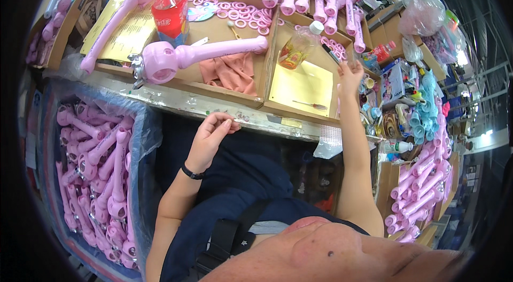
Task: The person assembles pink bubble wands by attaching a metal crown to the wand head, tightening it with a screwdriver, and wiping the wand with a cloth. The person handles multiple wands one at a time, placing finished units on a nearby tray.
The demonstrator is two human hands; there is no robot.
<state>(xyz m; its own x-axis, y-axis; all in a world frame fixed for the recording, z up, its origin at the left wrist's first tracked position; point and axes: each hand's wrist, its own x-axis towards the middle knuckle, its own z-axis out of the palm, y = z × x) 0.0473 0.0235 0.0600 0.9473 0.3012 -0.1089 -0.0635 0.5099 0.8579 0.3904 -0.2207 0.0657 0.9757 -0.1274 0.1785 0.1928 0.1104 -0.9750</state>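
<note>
My left hand [215, 135] is curled at the bench's front edge, thumb and fingers pressed together; whatever they may pinch is too small to make out. Past it, a pink wand-shaped plastic piece [200, 57] with metal prongs at its head lies across the cardboard tray [262, 81]. My right hand [351, 75] reaches forward over the tray's right side, its fingers apart and nothing visible in them. Close to its fingertips are loose pink rings [335, 48]. A small screwdriver [311, 104] rests on yellow paper [299, 81] to its left.
A blue-lined bin [141, 138] full of pink pieces stands at the left. A red-capped bottle [170, 12] and a clear bottle [297, 47] stand in the tray. Pink cloth [231, 72] and more rings [240, 14] lie there. Pink parts [422, 191] are stacked at right.
</note>
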